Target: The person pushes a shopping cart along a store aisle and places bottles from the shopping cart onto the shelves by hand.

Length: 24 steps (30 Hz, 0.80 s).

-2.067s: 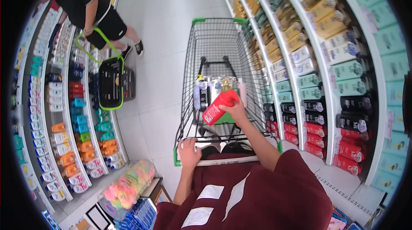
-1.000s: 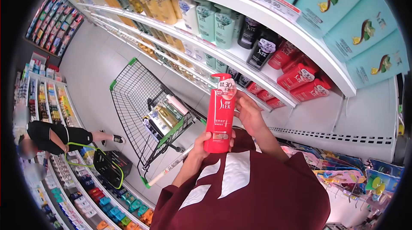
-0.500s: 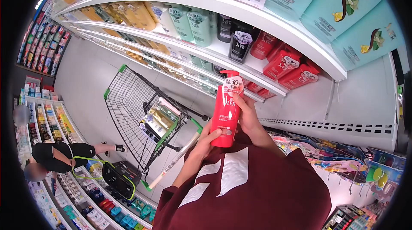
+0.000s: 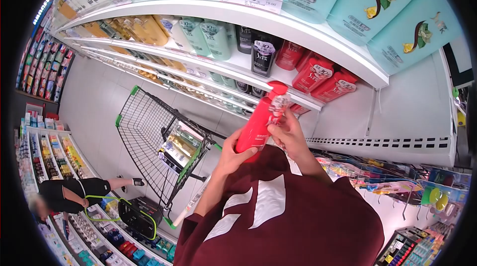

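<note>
Beside the shopping cart point(image 4: 135, 90), a red pump bottle point(image 4: 254, 128) is tilting between two hands.
Left hand point(image 4: 230, 157) is wrapping its lower body, right hand point(image 4: 294, 141) pinching near its neck; firm low support is best steadying it.

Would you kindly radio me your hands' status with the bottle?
Left hand gripping red pump bottle, tilted. Right hand on its upper side. Nothing blocking.

Cart point(image 4: 144, 132) left of held bottle point(image 4: 255, 129)

Both hands point(image 4: 259, 147) raised before the torso, elbows bent, fingers curled inward.
</note>
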Available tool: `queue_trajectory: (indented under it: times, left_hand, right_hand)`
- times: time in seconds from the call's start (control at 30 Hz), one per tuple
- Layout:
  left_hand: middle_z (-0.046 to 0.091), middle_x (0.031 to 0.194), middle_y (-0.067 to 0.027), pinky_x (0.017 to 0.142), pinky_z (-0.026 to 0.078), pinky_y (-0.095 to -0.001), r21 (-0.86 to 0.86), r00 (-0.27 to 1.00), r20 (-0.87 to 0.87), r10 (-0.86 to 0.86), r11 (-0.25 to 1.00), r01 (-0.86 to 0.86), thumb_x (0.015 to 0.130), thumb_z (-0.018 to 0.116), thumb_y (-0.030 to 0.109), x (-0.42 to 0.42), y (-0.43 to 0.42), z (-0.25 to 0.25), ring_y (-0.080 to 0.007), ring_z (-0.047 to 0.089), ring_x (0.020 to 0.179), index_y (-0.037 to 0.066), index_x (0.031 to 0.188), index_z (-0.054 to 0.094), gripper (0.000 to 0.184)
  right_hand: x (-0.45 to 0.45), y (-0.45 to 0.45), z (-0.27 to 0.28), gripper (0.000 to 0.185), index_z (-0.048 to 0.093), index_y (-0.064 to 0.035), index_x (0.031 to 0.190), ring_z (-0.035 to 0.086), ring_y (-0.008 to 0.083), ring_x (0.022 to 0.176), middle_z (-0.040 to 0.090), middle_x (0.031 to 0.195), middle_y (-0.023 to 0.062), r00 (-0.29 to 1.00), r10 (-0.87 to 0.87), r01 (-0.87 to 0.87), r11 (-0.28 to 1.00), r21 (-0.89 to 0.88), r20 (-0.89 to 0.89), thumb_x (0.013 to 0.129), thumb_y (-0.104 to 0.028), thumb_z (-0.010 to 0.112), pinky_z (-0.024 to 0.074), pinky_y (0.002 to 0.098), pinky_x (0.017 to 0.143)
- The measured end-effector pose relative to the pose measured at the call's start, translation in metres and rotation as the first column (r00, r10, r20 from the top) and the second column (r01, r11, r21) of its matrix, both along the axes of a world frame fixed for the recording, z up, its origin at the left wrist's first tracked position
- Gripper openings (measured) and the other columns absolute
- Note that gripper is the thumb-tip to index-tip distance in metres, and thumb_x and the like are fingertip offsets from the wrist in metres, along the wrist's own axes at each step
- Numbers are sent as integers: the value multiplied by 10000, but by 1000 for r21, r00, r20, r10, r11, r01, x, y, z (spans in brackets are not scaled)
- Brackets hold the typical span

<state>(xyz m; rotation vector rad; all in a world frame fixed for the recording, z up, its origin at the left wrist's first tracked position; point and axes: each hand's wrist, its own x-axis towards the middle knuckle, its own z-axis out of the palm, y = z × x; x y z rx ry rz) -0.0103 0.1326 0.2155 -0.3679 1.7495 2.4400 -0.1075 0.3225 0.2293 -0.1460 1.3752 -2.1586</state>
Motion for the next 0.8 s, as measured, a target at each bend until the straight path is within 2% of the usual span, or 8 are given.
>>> queue_trajectory:
  times: [0.1, 0.23, 0.3, 0.33, 0.37, 0.43, 0.6, 0.8]
  left_hand:
    - [670, 1240, -105, 1037, 463, -330, -325, 989, -79, -129, 941, 97, 799, 808, 76, -20, -3, 12, -171, 622, 1140, -19, 1427, 523, 696]
    - [629, 1323, -131, 1068, 456, -351, -391, 966, -74, -250, 898, 202, 813, 795, 79, -47, -3, 22, -181, 585, 1205, -32, 1444, 502, 704]
    - [610, 1356, -148, 1090, 437, -361, -492, 938, -131, -322, 842, 221, 812, 805, 90, -63, 2, 29, -190, 564, 1241, -19, 1449, 500, 715]
    - [580, 1388, -214, 1102, 426, -422, -601, 923, -243, -299, 793, 99, 816, 775, 99, -69, 8, 22, -351, 577, 1273, 25, 1446, 522, 683]
    - [580, 1388, -214, 1102, 426, -422, -601, 922, -245, -300, 793, 98, 816, 775, 99, -73, 14, 22, -351, 577, 1273, 25, 1446, 522, 683]
    - [484, 1483, -207, 1156, 369, -419, -775, 879, -432, -201, 581, -248, 838, 714, 23, -81, 29, 27, -340, 463, 1399, 10, 1465, 492, 666]
    - [349, 1573, -207, 1170, 359, -452, -651, 851, -494, -177, 725, -227, 797, 601, -109, -98, 56, 45, -372, 355, 1473, 39, 1560, 355, 815]
    - [207, 1637, -164, 1154, 409, -444, -530, 845, -476, -244, 846, -54, 773, 543, -179, -123, 48, 19, -321, 289, 1510, 61, 1602, 270, 906]
  right_hand:
    - [-1, 3, -2, 718, 355, -61, 1459, 540, 51, 623, 629, 1119, 79, 993, -122, 122, 992, -37, -4, 890, -130, 788, 392, 210, 467]
    - [-10, 7, 0, 682, 418, -62, 1398, 610, 67, 782, 616, 1154, 77, 977, -214, 214, 977, 10, -22, 848, -94, 820, 453, 207, 528]
    - [-13, 2, 2, 686, 442, -58, 1372, 651, 114, 965, 612, 1181, 80, 886, -412, 412, 910, -46, -212, 808, -29, 832, 533, 215, 636]
    - [-16, 1, 2, 764, 416, -61, 1382, 650, 162, 1084, 608, 1207, 89, 857, -445, 434, 895, -101, -260, 759, 23, 851, 573, 238, 746]
    - [-17, -1, 1, 764, 416, -61, 1382, 650, 162, 1084, 608, 1207, 89, 856, -445, 434, 895, -103, -262, 759, 23, 851, 573, 238, 746]
    - [-20, -7, 1, 854, 369, -64, 1407, 651, 179, 1076, 595, 1240, 103, 722, -562, 605, 796, -26, -404, 727, 25, 878, 576, 255, 776]
    - [-42, -30, 9, 885, 335, -29, 1417, 629, 196, 1125, 544, 1321, 135, 541, -674, 733, 671, -111, -503, 723, 26, 882, 573, 300, 884]
    - [-59, -31, -15, 819, 363, -1, 1430, 608, 181, 1132, 486, 1366, 124, 550, -643, 729, 681, -69, -532, 766, 21, 844, 561, 293, 889]
